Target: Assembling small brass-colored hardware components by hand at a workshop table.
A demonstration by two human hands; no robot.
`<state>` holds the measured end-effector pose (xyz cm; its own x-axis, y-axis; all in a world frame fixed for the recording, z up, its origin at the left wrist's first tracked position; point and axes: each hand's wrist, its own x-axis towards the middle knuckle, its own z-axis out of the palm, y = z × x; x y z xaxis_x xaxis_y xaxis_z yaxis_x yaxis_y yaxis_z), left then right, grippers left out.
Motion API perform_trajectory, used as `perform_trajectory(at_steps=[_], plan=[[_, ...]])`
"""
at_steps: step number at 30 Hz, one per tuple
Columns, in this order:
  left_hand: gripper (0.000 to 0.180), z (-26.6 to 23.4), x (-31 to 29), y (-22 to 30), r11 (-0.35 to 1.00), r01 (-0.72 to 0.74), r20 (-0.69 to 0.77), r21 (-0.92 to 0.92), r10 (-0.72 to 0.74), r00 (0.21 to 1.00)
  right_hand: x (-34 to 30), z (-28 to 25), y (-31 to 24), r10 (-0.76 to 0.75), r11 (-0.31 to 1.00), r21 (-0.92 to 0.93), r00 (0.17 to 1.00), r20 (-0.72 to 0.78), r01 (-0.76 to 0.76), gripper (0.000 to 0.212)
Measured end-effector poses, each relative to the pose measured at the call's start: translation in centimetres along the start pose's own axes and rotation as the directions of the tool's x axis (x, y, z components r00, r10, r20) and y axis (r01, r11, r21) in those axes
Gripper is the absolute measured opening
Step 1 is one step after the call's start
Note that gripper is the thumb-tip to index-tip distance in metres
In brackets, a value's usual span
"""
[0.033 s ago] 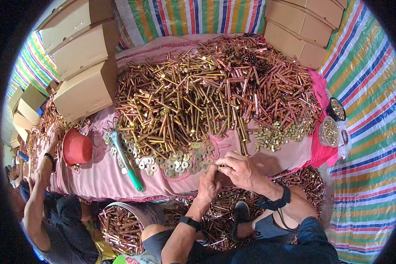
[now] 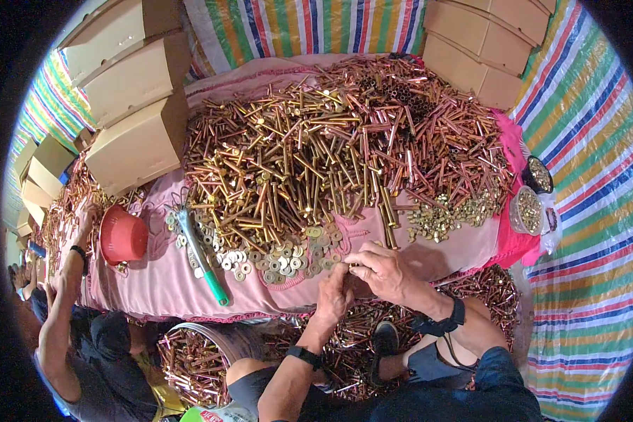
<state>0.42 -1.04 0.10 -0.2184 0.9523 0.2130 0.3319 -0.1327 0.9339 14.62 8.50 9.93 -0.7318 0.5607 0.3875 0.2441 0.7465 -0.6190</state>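
Over the front edge of the pink cloth point(image 2: 260, 299), my left hand point(image 2: 335, 292) and my right hand point(image 2: 378, 271) meet, fingertips pinched together. Between them shows a tiny brass-coloured bit; the fingers hide most of it, so its kind cannot be made out. Flat metal washers point(image 2: 281, 261) lie just beyond my left hand. Small brass-coloured nuts point(image 2: 450, 216) are spread beyond my right hand. Behind both rises a large heap of long golden bolts point(image 2: 281, 169), with copper-coloured metal sleeves point(image 2: 464, 123) toward the right.
Left of the washers lies a green-handled tool with wire tines point(image 2: 202, 253). A red bowl point(image 2: 124, 235) sits near a co-worker's arm point(image 2: 67, 281). Cardboard boxes point(image 2: 133, 144) are stacked behind. A clear tub point(image 2: 527, 211) stands at right; below, a bucket point(image 2: 225, 344) holds metal pieces.
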Motion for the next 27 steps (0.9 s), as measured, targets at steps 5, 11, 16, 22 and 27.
perform_trajectory(at_steps=[5, 11, 16, 22, 27], plan=[[0.033, 0.0, 0.0, 0.1, 0.999, -0.034, -0.009, 0.030, 0.035, 0.999, 0.2, 0.2, -0.2, 0.039, 0.999, 0.041, 0.996, -0.083, -0.036, 0.016], [0.032, -0.7, 0.3, 1.2, 0.998, -0.014, -0.012, 0.056, 0.014, 1.000, -0.1, 0.5, -0.8, 0.163, 0.982, 0.105, 0.985, -0.050, -0.157, 0.027], [0.033, -0.9, 0.2, 1.4, 0.997, -0.067, -0.019, 0.039, 0.067, 0.998, 0.4, 0.0, -1.4, 0.186, 0.981, 0.071, 0.978, -0.100, -0.179, 0.029], [0.038, -0.2, 0.4, 1.1, 1.000, -0.017, 0.003, 0.015, 0.017, 1.000, 0.6, -0.5, -1.3, 0.074, 0.990, -0.112, 0.993, -0.091, -0.084, 0.025], [0.036, -0.2, 0.1, 0.6, 1.000, -0.012, 0.013, -0.001, 0.012, 1.000, 0.1, -0.7, -1.7, 0.070, 0.990, -0.121, 0.996, -0.051, -0.076, 0.016]])
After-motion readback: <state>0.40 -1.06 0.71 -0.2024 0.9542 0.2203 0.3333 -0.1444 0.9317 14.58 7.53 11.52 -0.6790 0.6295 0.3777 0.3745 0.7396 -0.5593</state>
